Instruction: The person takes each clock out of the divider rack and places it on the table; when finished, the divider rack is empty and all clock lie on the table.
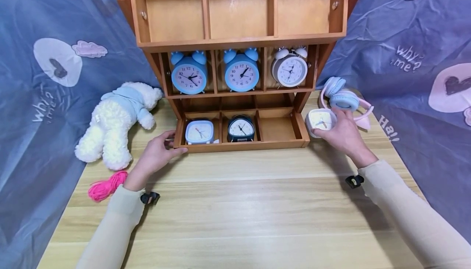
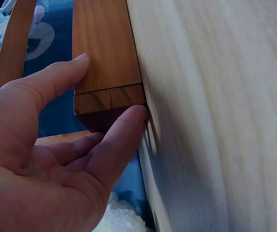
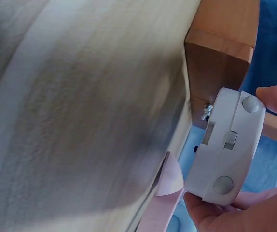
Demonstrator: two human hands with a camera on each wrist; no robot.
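A wooden shelf [image 1: 243,147] with stepped tiers stands at the table's back. My left hand [image 1: 156,156] rests at its lower left corner, thumb on one face and fingers against the end in the left wrist view [image 2: 66,159]. My right hand [image 1: 346,134] pinches a small white square clock [image 1: 321,122] just right of the shelf's bottom tier; in the right wrist view the clock's [image 3: 230,145] underside faces the camera. The bottom tier holds a light blue clock [image 1: 199,132] at left and a dark green clock [image 1: 241,128] in the middle; its right compartment [image 1: 277,128] is bare.
The middle tier holds two blue twin-bell clocks [image 1: 189,75] [image 1: 241,72] and a white one [image 1: 290,71]. A white plush toy [image 1: 117,117] and pink yarn [image 1: 106,186] lie at left. Pink and blue headphones [image 1: 344,99] are behind my right hand.
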